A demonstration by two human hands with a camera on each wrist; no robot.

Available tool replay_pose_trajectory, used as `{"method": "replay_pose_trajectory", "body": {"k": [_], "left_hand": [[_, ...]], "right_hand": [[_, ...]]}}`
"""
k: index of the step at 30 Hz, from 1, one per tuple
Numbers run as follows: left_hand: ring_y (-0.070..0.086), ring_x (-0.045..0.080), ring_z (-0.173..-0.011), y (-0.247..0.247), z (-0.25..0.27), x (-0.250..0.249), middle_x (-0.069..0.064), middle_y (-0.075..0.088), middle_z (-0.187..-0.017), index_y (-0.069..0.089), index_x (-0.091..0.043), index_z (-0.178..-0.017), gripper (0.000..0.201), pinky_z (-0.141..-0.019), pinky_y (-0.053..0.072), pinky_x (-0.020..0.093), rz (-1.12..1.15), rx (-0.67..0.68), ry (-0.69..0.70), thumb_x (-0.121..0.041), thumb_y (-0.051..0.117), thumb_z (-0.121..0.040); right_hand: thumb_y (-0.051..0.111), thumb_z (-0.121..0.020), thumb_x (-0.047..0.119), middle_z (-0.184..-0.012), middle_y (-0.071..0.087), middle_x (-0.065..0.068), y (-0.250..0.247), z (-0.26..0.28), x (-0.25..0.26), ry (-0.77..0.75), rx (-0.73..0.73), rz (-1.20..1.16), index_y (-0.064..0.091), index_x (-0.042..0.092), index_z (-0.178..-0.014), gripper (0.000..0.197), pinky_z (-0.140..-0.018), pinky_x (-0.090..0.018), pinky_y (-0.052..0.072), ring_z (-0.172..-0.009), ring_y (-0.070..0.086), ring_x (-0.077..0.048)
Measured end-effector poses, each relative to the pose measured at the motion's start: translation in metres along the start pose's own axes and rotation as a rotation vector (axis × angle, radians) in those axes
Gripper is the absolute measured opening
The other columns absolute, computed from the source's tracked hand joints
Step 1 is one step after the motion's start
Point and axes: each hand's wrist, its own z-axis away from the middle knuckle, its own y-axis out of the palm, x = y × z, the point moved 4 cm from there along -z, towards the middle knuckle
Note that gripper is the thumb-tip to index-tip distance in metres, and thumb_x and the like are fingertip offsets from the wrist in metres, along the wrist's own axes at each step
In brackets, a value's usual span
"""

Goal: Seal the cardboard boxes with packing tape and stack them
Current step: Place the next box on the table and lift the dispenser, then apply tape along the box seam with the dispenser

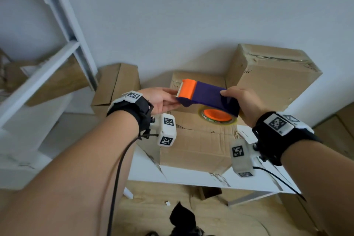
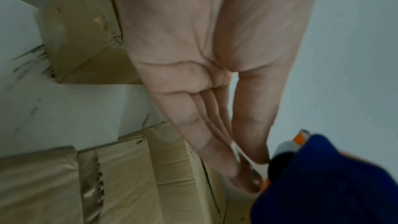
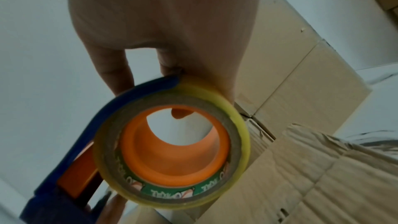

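Note:
My right hand (image 1: 235, 101) grips a purple and orange tape dispenser (image 1: 206, 94) around its roll of clear tape (image 1: 217, 116), held in the air over a brown cardboard box (image 1: 197, 145). That box sits on a white table (image 1: 172, 172), its top flaps ragged. My left hand (image 1: 175, 99) reaches to the dispenser's orange cutter end. In the left wrist view its thumb and fingers (image 2: 252, 168) pinch a pale tape end beside the dispenser (image 2: 323, 176). The right wrist view shows the roll (image 3: 237, 125) and its orange hub (image 3: 172, 164) under my right hand (image 3: 172, 67).
A larger closed box (image 1: 272, 78) stands at the back right against the wall, a smaller one (image 1: 118, 82) at the back left. A white shelf frame (image 1: 63, 50) rises on the left. Flattened cardboard (image 1: 153, 207) lies on the floor, and more boxes (image 1: 337, 130) stand far right.

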Motion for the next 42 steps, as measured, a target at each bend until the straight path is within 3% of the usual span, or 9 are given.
{"method": "replay_pose_trajectory", "body": {"k": [6, 8, 11, 15, 20, 23, 27, 34, 42], "left_hand": [[0.072, 0.017, -0.064, -0.013, 0.001, 0.009, 0.016, 0.073, -0.08, 0.058, 0.01, -0.114, 0.024, -0.054, 0.057, 0.022, -0.151, -0.148, -0.127, 0.009, 0.053, -0.09], [0.072, 0.021, -0.07, -0.019, -0.002, 0.017, 0.019, 0.071, -0.092, 0.062, 0.007, -0.111, 0.021, -0.077, 0.059, 0.032, -0.253, -0.186, -0.198, 0.001, 0.052, -0.094], [0.067, 0.02, -0.077, -0.028, -0.002, 0.031, 0.012, 0.072, -0.084, 0.067, -0.005, -0.085, 0.014, -0.107, 0.04, 0.039, -0.38, -0.22, -0.281, -0.008, 0.055, -0.092], [0.065, 0.013, -0.049, -0.037, -0.003, 0.041, 0.005, 0.069, -0.058, 0.062, -0.006, -0.077, 0.015, -0.091, 0.049, 0.036, -0.348, -0.291, -0.286, -0.004, 0.056, -0.09], [0.062, 0.012, -0.063, -0.049, 0.001, 0.047, 0.002, 0.071, -0.064, 0.064, -0.011, -0.08, 0.013, -0.092, 0.042, 0.032, -0.343, -0.299, -0.298, -0.009, 0.056, -0.09], [0.063, 0.007, -0.051, -0.057, 0.001, 0.046, -0.001, 0.069, -0.059, 0.062, -0.011, -0.081, 0.014, -0.087, 0.044, 0.03, -0.286, -0.319, -0.277, -0.011, 0.055, -0.093], [0.063, 0.008, -0.045, -0.064, 0.003, 0.043, 0.001, 0.067, -0.054, 0.062, -0.008, -0.082, 0.008, -0.082, 0.049, 0.03, -0.263, -0.329, -0.278, -0.01, 0.061, -0.09], [0.059, 0.017, -0.075, -0.07, 0.004, 0.048, 0.004, 0.07, -0.062, 0.066, -0.009, -0.078, 0.011, -0.107, 0.037, 0.04, -0.336, -0.315, -0.338, -0.016, 0.073, -0.081], [0.063, 0.012, -0.051, -0.074, 0.018, 0.052, 0.006, 0.066, -0.06, 0.065, -0.002, -0.081, 0.008, -0.066, 0.057, 0.024, -0.305, -0.339, -0.313, -0.006, 0.072, -0.082]], "right_hand": [[0.071, -0.079, 0.021, -0.043, 0.048, 0.009, 0.012, -0.005, 0.002, -0.054, 0.078, 0.128, 0.053, 0.02, -0.044, 0.039, -0.055, -0.029, 0.031, -0.053, 0.045, -0.019], [0.068, -0.087, 0.021, -0.048, 0.052, 0.009, 0.016, -0.005, 0.001, -0.06, 0.125, 0.209, 0.053, 0.019, -0.054, 0.036, -0.055, -0.026, 0.033, -0.055, 0.048, -0.016], [0.065, -0.091, 0.031, -0.071, 0.061, 0.001, 0.026, -0.002, -0.003, -0.068, 0.232, 0.411, 0.057, 0.016, -0.072, 0.025, -0.065, -0.031, 0.043, -0.068, 0.056, -0.018], [0.064, -0.09, 0.041, -0.09, 0.066, -0.001, 0.036, -0.001, -0.004, -0.133, 0.257, 0.603, 0.059, 0.016, -0.096, 0.027, -0.074, -0.033, 0.048, -0.081, 0.062, -0.019], [0.085, -0.066, 0.045, -0.11, 0.062, 0.01, 0.051, 0.002, 0.004, -0.289, 0.49, 0.793, 0.039, 0.045, -0.136, 0.084, -0.085, -0.029, 0.053, -0.093, 0.063, -0.01], [0.078, -0.072, 0.036, -0.113, 0.056, 0.006, 0.058, -0.002, 0.009, -0.458, 0.492, 0.905, 0.041, 0.051, -0.137, 0.076, -0.087, -0.033, 0.05, -0.096, 0.057, -0.014], [0.07, -0.08, 0.027, -0.088, 0.044, 0.021, 0.055, -0.001, 0.013, -0.533, 0.5, 0.92, 0.048, 0.05, -0.136, 0.065, -0.07, -0.016, 0.035, -0.077, 0.047, 0.002], [0.073, -0.081, 0.038, -0.082, 0.04, 0.031, 0.053, 0.006, 0.008, -0.635, 0.559, 0.97, 0.047, 0.051, -0.137, 0.063, -0.071, -0.016, 0.035, -0.076, 0.045, 0.009], [0.069, -0.083, 0.043, -0.082, 0.039, 0.023, 0.025, 0.009, 0.005, -0.57, 0.601, 1.123, 0.044, 0.053, -0.137, 0.06, -0.064, -0.009, 0.03, -0.07, 0.042, 0.009]]}}
